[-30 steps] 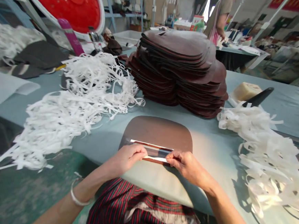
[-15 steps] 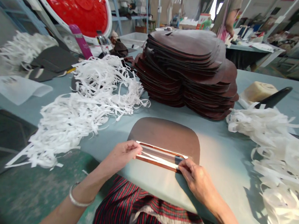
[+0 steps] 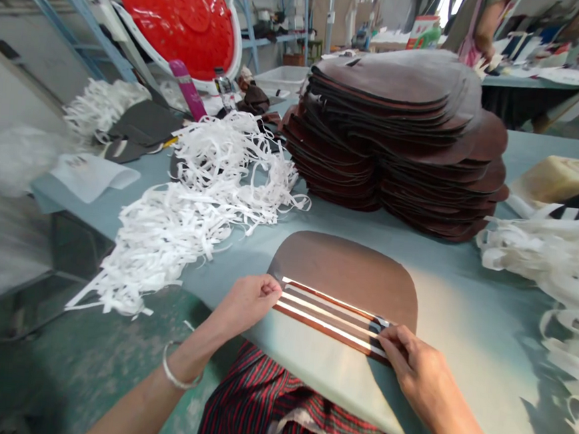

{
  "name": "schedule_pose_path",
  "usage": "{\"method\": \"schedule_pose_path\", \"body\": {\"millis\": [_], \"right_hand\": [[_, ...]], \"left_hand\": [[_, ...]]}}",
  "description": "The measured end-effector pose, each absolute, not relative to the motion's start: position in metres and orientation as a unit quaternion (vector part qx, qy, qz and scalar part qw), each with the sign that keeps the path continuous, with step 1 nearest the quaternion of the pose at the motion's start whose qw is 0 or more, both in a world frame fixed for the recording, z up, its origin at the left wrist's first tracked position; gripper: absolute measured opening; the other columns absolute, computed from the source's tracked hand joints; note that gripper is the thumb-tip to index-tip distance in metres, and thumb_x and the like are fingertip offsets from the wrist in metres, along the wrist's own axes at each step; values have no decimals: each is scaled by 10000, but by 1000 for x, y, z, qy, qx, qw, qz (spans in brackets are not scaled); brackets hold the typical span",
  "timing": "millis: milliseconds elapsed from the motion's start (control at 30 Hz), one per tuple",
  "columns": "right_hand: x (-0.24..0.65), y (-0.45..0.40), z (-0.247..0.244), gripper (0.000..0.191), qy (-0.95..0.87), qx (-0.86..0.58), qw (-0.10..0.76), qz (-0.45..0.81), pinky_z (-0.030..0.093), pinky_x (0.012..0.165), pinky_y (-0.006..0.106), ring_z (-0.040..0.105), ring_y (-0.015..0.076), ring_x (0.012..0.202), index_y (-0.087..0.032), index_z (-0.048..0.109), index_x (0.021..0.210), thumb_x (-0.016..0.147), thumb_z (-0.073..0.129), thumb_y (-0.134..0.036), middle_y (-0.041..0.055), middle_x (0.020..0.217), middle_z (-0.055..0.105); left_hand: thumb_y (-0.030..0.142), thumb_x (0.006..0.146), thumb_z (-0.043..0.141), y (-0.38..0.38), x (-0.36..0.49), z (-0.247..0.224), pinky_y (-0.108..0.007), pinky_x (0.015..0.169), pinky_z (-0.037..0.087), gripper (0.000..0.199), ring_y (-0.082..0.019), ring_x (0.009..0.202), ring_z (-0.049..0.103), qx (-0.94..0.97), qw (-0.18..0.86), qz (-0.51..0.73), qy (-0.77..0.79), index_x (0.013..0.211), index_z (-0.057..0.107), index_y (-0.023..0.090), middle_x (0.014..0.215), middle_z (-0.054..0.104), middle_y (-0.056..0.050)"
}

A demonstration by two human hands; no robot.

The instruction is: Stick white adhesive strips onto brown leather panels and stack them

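A brown leather piece [image 3: 350, 275] with a rounded far edge lies flat on the table in front of me. Along its near edge run pale tape strips [image 3: 330, 307], side by side. My left hand [image 3: 245, 302] pinches the left end of the strips with closed fingers. At the right end, my right hand [image 3: 420, 369] presses its fingertips down on the strips. A tall stack of brown leather pieces [image 3: 400, 139] stands just behind.
A heap of white paper strips [image 3: 195, 203] lies to the left, another [image 3: 556, 265] at the right. A yellowish block [image 3: 558, 179] sits far right. A red round fan [image 3: 178, 14] leans at the back left. A person [image 3: 478, 24] stands at another table behind.
My hands have moved apart along the near edge, the right one sliding rightward. The strips now lie stretched flat between them. The camera view has shifted left.
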State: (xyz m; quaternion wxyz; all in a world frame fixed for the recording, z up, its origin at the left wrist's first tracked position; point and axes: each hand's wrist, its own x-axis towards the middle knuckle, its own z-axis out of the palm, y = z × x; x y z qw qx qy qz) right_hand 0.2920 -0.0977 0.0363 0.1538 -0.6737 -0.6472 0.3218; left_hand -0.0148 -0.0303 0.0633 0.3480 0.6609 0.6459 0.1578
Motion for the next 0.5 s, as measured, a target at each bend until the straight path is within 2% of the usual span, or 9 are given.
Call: {"method": "schedule_pose_path", "body": {"millis": [167,300,500], "right_hand": [[293,-97,37,343,-633,-676,157,342,423,622,291,585,187,600,-249,541,779,855,396,-551,13,663,629],[295,-97,38,397,-628,-684,140,344,414,568,284,549,179,547,-241,540,752,840,377,-593,3,593,585],[298,-98,34,383,-632,-687,145,328,407,547,275,526,168,531,-231,558,761,851,382,-559,-3,590,579]], "left_hand": [[221,748,484,-24,-17,54,-241,592,366,167,-141,621,576,658,318,141,668,715,641,177,649,640,12],[271,758,508,-20,-19,52,-243,577,356,179,-148,616,579,656,320,121,672,700,647,175,639,644,7],[269,741,518,-16,-20,51,-238,568,351,173,-149,618,580,654,324,110,675,677,648,174,636,646,5]]}}
